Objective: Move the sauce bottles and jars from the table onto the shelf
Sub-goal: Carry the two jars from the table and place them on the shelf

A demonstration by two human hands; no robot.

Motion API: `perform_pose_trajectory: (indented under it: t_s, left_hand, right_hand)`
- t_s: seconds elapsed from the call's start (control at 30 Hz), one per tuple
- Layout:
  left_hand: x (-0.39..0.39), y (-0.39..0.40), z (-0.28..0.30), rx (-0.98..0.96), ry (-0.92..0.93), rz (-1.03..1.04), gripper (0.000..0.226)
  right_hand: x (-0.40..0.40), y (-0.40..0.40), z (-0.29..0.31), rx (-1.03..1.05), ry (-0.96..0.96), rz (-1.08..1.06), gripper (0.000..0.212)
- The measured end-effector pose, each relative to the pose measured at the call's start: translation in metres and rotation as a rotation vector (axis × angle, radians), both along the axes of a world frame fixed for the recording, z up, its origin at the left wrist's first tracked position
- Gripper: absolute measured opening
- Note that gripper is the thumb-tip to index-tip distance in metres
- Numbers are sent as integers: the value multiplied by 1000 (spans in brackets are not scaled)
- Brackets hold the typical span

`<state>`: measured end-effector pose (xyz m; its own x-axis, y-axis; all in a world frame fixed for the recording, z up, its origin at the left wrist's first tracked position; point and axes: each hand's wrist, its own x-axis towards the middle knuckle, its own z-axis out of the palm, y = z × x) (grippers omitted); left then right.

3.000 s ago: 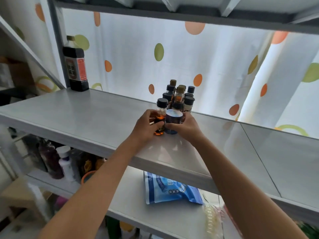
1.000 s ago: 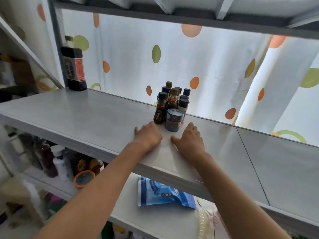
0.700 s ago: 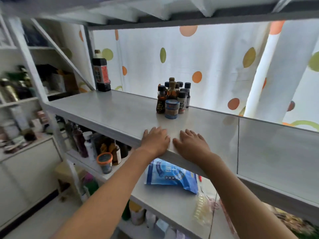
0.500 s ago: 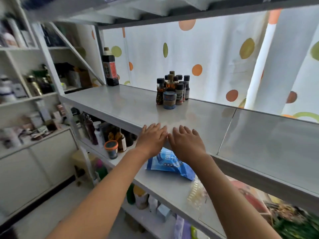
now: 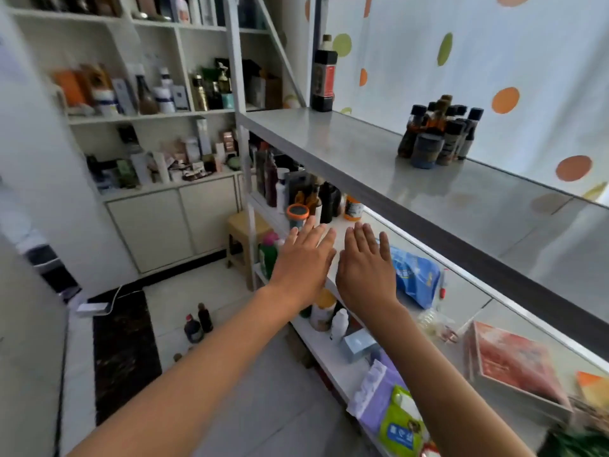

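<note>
Both hands are empty, the left hand [image 5: 304, 258] and right hand [image 5: 364, 267] held flat side by side with palms down and fingers loosely spread, in the air below the front edge of the shelf [image 5: 346, 150]. The cluster of sauce bottles and a jar [image 5: 436, 136] stands upright up and to the right of them (nearer the right hand, well apart from both). No table is in view, so I judge the next pickup lies away from the shelf, and neither hand looks better placed for it.
</note>
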<state>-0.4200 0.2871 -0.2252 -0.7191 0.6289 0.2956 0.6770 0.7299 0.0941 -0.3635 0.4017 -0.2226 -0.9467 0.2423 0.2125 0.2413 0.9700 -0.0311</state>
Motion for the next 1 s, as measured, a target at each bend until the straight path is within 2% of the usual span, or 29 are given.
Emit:
perform_pose_trajectory:
  t_s: [0.33, 0.53, 0.7, 1.0]
  left_hand:
    - [51, -249, -41, -76, -88, 438, 52]
    - [121, -406, -58, 11, -81, 676, 57]
    - [193, -514, -71, 86, -123, 844, 52]
    - [302, -659, -111, 188, -214, 1095, 53]
  right_hand:
    - [2, -221, -38, -7, -18, 498, 57]
    - [43, -374, -48, -10, -45, 747, 56]
    - [85, -495, -66, -73, -46, 945, 54]
    - [159, -662, -117, -213, -247, 1196, 52]
